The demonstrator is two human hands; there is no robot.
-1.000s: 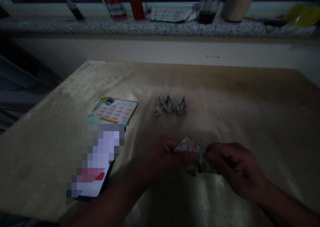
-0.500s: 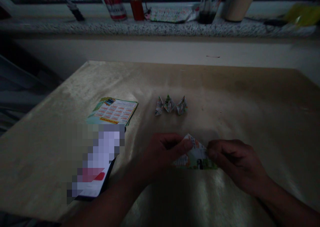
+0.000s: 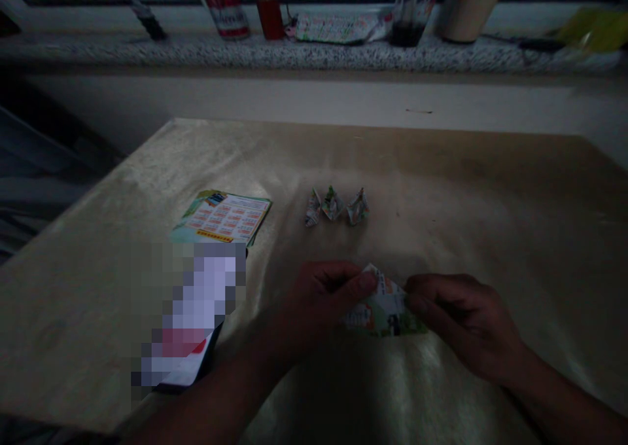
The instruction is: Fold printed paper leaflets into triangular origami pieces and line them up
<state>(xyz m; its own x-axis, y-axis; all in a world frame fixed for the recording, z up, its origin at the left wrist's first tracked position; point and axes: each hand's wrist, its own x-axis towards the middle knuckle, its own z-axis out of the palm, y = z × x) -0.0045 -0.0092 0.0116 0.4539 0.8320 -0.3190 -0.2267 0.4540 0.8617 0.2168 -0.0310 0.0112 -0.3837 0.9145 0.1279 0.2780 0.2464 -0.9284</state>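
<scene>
Between my hands is a printed sheet of paper [image 3: 387,311], partly folded, with a pointed top and a straight lower edge. My left hand [image 3: 326,294] pinches it near the peak, thumb on the front face. At the paper's right side, my right hand [image 3: 456,314] grips the edge between thumb and curled fingers. Beyond the hands stand three small folded paper boats: the left one [image 3: 313,208], the middle one [image 3: 331,204] and the right one [image 3: 358,207]. A stack of printed leaflets [image 3: 228,216] lies to the left.
A phone [image 3: 189,363] with a blurred-out screen lies left of my forearm on the table [image 3: 490,203]. Along the granite windowsill [image 3: 196,55] stand a red-labelled bottle [image 3: 228,13], an orange-red jar [image 3: 269,16], a dark-bottomed clear container [image 3: 409,19] and a beige cylinder [image 3: 473,6].
Both hands stay almost in place on the paper. The paper's lower edge has tilted slightly, and the boats and leaflets have not moved.
</scene>
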